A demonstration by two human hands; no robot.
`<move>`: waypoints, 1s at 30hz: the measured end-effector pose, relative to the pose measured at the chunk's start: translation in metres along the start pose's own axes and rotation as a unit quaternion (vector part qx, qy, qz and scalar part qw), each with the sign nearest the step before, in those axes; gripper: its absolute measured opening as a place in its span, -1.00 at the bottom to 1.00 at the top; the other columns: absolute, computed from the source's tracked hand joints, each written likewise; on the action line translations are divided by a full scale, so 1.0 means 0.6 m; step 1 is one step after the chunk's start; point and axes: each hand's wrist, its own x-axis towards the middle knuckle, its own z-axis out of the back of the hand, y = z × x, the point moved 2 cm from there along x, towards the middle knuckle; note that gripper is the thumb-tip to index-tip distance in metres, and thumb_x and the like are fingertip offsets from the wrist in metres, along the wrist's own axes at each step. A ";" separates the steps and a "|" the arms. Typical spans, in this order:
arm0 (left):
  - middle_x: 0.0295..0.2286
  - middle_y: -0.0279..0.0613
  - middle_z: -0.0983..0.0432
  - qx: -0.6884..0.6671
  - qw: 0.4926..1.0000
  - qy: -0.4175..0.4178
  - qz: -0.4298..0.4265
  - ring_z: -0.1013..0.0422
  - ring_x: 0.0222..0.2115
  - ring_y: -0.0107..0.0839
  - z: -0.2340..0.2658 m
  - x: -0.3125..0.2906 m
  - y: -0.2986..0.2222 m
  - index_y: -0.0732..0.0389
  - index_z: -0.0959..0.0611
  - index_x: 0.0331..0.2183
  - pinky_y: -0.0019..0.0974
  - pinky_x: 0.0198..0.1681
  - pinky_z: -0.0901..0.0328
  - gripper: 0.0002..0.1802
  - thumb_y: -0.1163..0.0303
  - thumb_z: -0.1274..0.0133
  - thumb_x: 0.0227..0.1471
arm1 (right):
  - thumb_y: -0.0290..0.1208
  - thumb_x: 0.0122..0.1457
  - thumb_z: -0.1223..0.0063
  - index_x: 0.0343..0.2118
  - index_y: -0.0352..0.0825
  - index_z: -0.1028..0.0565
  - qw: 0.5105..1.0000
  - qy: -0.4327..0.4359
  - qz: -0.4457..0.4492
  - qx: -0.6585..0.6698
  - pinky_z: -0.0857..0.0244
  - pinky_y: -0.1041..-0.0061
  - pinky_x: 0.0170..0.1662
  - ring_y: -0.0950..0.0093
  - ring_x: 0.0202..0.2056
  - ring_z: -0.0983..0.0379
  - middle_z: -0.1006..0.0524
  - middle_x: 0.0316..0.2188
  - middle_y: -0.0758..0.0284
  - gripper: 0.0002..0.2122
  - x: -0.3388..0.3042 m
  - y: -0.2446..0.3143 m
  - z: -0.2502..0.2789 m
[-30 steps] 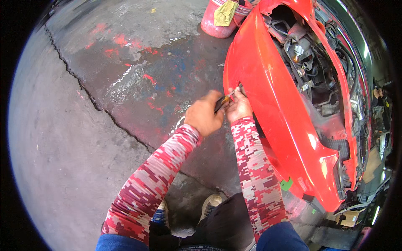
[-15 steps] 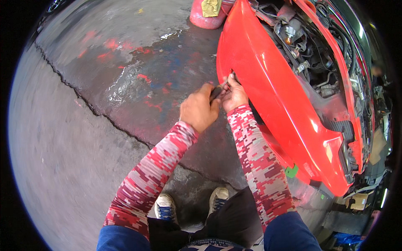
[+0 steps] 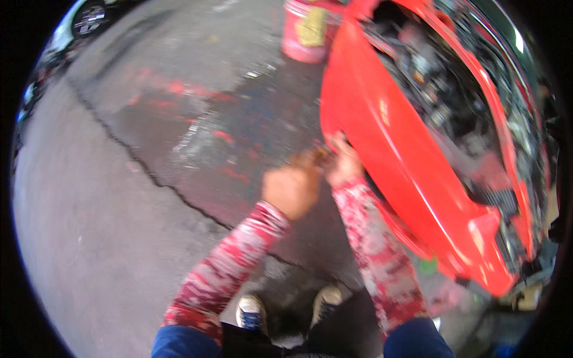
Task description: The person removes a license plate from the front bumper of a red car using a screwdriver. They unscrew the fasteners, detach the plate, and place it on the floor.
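A glossy red car bumper (image 3: 394,137) curves down the right side, its near edge beside both my hands. My left hand (image 3: 291,186) is curled, fingers pointing toward the bumper. Between the hands shows a blurred bit of a slim tool (image 3: 323,156), which looks like the dark-handled screwdriver seen more clearly in the earlier frame. My right hand (image 3: 345,162) is at the bumper's edge, thumb up by it; motion smears its fingers, so its grip cannot be made out.
Exposed engine-bay parts (image 3: 436,89) lie behind the bumper. A red bucket (image 3: 303,45) with a yellowish cloth (image 3: 311,28) over it stands at the far end. The concrete floor (image 3: 119,238) has paint stains, wet patches and a long crack. A car wheel (image 3: 89,19) shows at far left.
The whole view has shifted, so bumper, bucket and hands sit lower and further right, and the picture is blurred. My left hand has drawn slightly away from the bumper edge and my right hand.
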 end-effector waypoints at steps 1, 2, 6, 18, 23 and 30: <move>-0.42 0.02 -0.56 -0.026 0.998 0.050 0.036 -0.46 -0.60 -0.13 -0.004 -0.004 0.000 0.19 -0.53 -0.09 -0.14 -0.54 -0.34 -0.67 0.25 0.01 0.13 | -0.47 0.08 -0.20 -0.18 -0.14 -0.44 0.998 0.049 -0.001 0.029 -0.27 0.52 -0.41 0.54 -0.47 -0.36 -0.47 -0.43 0.46 -0.75 -0.009 0.004 0.001; -0.40 0.11 -0.56 -0.061 0.991 0.079 0.086 -0.49 -0.56 -0.06 -0.009 -0.006 0.000 0.19 -0.54 -0.07 -0.09 -0.49 -0.37 -0.64 0.23 0.02 0.13 | -0.47 0.10 -0.19 -0.17 -0.14 -0.42 0.998 0.062 -0.030 0.015 -0.32 0.49 -0.40 0.52 -0.46 -0.40 -0.46 -0.43 0.47 -0.75 -0.013 0.006 0.001; -0.54 -0.31 -0.31 -0.667 0.465 0.240 0.530 0.03 -0.77 -0.63 -0.041 -0.006 0.041 0.07 -0.39 -0.26 -0.44 -0.77 0.12 -0.72 0.06 0.11 0.21 | -0.28 0.22 -0.14 -0.18 -0.03 -0.46 0.999 0.043 -0.014 0.013 -0.28 0.58 -0.44 0.65 -0.52 -0.30 -0.43 -0.44 0.57 -0.86 -0.016 0.012 0.017; -0.53 -0.18 -0.47 -0.474 0.810 0.183 0.292 -0.38 -0.65 -0.39 -0.089 -0.013 0.043 0.21 -0.53 -0.27 -0.29 -0.65 -0.23 -0.69 0.16 0.12 0.23 | -0.09 0.28 -0.04 -0.22 -0.20 -0.44 0.998 -0.068 0.003 0.003 -0.08 0.67 -0.53 0.71 -0.61 -0.16 -0.22 -0.65 0.58 -0.74 0.007 0.013 0.032; -0.49 -0.08 -0.50 -0.334 0.928 0.039 0.159 -0.47 -0.54 -0.20 -0.035 -0.015 0.037 0.22 -0.52 -0.26 -0.20 -0.50 -0.33 -0.76 0.25 0.02 0.15 | -0.10 0.27 -0.07 -0.21 -0.22 -0.46 0.998 -0.051 0.020 -0.016 -0.09 0.67 -0.51 0.73 -0.62 -0.14 -0.21 -0.67 0.61 -0.73 0.012 0.017 0.035; -0.50 -0.13 -0.46 -0.270 0.938 0.062 0.207 -0.39 -0.63 -0.26 -0.016 -0.009 0.029 0.19 -0.55 -0.09 -0.18 -0.58 -0.28 -0.60 0.12 0.00 0.15 | -0.09 0.26 -0.07 -0.16 -0.21 -0.47 0.999 -0.044 0.017 0.019 -0.16 0.68 -0.49 0.75 -0.59 -0.19 -0.28 -0.62 0.60 -0.71 0.012 0.016 0.023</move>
